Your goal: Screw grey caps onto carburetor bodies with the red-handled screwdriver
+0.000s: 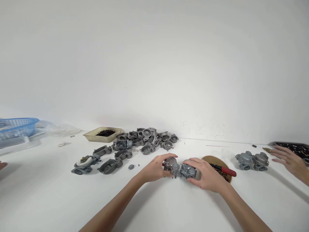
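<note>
My left hand (158, 168) is closed around a grey metal carburetor (171, 163), fingers over its top. In my right hand (205, 174) is a second carburetor (187, 170), held from its right side. The two carburetors are side by side just above or on the white table; whether they touch each other I cannot tell. Behind my right wrist stands a round tan bowl (208, 159) with small brass-coloured parts in it. Across the bowl's rim lies a screwdriver (229, 171) with a red handle.
Grey float bowls (147, 149) are heaped by the wall. Left are a carburetor with a white float (85, 163), a tray (90, 136) of black rings and a blue basket (26, 127). Two carburetors (252, 161) stand right, beside another person's hand (288, 158); fingertips (2, 165) show far left.
</note>
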Demonstrator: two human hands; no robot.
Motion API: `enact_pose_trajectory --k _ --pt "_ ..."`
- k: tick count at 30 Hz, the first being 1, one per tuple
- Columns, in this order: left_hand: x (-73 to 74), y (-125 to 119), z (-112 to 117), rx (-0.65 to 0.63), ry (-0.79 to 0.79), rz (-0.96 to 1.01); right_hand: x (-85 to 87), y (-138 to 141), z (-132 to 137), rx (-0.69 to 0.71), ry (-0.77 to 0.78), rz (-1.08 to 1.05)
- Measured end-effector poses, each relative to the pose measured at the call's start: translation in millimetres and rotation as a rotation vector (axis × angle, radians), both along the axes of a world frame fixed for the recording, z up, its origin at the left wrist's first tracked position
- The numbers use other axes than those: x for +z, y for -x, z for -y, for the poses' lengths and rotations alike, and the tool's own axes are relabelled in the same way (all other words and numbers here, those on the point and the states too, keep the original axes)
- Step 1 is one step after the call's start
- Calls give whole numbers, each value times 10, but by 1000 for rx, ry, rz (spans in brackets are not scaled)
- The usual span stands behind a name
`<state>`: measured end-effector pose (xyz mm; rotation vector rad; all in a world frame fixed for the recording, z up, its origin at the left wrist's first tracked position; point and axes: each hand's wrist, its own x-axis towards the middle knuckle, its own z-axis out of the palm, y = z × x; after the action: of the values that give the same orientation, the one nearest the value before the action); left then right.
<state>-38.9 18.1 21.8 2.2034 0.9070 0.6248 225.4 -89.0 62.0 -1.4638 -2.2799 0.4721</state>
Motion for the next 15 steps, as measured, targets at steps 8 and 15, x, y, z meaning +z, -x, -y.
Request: enact_pose_trajectory --k 8,15 --pt "138 218 -18 -171 28 -52 -72 22 20 -65 5 98" --pt "226 23 211 -77 -368 168 -183 50 -20 -76 -54 111"
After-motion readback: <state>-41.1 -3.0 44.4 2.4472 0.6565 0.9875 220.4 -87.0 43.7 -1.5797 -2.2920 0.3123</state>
